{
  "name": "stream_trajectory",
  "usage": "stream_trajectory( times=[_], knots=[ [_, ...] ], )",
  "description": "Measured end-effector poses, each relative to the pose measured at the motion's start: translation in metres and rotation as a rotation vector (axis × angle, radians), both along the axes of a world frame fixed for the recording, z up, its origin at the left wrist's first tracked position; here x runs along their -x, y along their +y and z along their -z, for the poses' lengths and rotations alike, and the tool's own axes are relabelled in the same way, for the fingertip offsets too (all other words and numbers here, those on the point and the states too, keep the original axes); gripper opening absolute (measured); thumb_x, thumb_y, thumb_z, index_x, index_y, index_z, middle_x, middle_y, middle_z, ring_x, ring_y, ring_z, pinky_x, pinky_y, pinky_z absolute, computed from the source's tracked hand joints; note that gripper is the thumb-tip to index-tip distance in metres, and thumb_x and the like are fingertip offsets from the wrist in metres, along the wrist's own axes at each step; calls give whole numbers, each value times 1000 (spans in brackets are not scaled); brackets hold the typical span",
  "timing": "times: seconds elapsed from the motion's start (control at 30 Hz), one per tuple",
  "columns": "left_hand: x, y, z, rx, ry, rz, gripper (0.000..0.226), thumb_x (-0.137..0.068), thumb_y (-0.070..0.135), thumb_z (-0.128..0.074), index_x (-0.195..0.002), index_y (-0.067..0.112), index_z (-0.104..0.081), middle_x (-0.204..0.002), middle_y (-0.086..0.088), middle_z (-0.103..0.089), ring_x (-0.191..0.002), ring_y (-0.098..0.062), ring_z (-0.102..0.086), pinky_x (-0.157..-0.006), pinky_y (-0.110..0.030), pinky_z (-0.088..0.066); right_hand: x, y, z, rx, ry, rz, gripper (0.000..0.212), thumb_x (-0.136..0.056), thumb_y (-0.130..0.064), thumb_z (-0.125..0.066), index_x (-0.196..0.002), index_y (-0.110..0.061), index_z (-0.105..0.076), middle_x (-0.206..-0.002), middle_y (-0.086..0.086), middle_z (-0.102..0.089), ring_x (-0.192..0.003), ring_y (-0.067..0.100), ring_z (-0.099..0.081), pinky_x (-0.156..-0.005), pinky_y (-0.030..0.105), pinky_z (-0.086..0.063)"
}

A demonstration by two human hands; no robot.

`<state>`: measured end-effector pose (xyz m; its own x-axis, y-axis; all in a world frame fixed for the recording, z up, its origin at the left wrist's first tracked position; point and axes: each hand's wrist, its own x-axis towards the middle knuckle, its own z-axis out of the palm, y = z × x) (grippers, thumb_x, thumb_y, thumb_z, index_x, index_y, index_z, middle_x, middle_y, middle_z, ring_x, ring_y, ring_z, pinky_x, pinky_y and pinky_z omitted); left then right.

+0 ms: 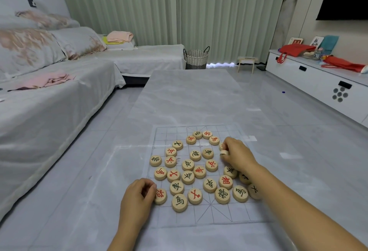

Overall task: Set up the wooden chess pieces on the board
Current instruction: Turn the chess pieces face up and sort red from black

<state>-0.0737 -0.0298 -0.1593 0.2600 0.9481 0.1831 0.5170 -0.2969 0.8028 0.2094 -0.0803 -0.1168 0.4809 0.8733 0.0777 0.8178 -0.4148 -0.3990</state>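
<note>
Plainly, we are near the start of the job: the wooden chess pieces [188,177] lie in a loose, unsorted cluster over the middle and near half of the board [219,217], a thin clear sheet with printed grid lines spread flat on the grey marbled desk [191,95]. Almost all lie face up, red and dark characters mixed together, which lets us read each one before choosing where it belongs; none sits in a tidy back row yet. Our right hand [238,154] reaches over the far right of the cluster and pinches an edge-on piece [224,152] between thumb and fingertips, turned on its rim, we judge, so it can be carried clear of its neighbours rather than slid through them. A second piece shows just beyond those fingers, but whether it is held too we cannot tell. Our left hand [137,199] sits at the near left corner with fingers curled against a red-lettered piece [161,196]; whether it pinches the disc or only touches its edge is unclear. Working from opposite sides keeps the two arms from crossing.
</note>
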Motion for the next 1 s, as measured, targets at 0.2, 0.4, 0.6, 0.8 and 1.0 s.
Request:
stream_trajectory(
  times=[0.2, 0.4, 0.6, 0.8, 1.0],
  knots=[
    [0, 1, 0, -1, 9, 1, 17, -85, 13, -59, -72, 24, -58, -78, 6, -61, -77, -12, -56, -63, -24, -43, -7, -9, 10, 15, 104, -129, 6, -84, -26, -62, -87, -23, -58, -99, -4, -51, -101, 16, -47, -85, 31, -42],
    [1, 0, 0, 2, 7, 0, 18, -85, 12, -60, -71, 24, -58, -79, 6, -61, -76, -11, -56, -61, -21, -41, -15, -25, 8, -243, 351, 38, 18, -92, -13, -50, -105, -17, -62, -104, -5, -57, -98, 15, -55, -81, 27, -45],
    [0, 0, -2, 1, -6, 10, 18, -85, 11, -60, -71, 23, -59, -78, 5, -61, -75, -11, -56, -60, -22, -41, -30, -65, 17, -385, 496, 209, 18, -92, -11, -50, -88, -22, -64, -99, 1, -65, -94, 19, -58, -72, 26, -41],
    [0, -2, -3, 0, -18, 9, 18, -84, 9, -60, -70, 20, -60, -76, 2, -61, -74, -13, -56, -60, -22, -41, -17, -100, 29, -549, 515, 260, 21, -92, -7, -48, -94, -22, -63, -102, 3, -60, -81, 15, -56, -64, 22, -43],
    [1, -1, -1, 9, -15, 11, 19, -84, 8, -60, -70, 21, -59, -77, 1, -63, -74, -15, -57, -61, -23, -41, -18, -123, 32, -535, 471, 327, 23, -91, -7, -50, -106, -20, -62, -114, 3, -54, -89, 14, -55, -79, 26, -39]
  ],
)
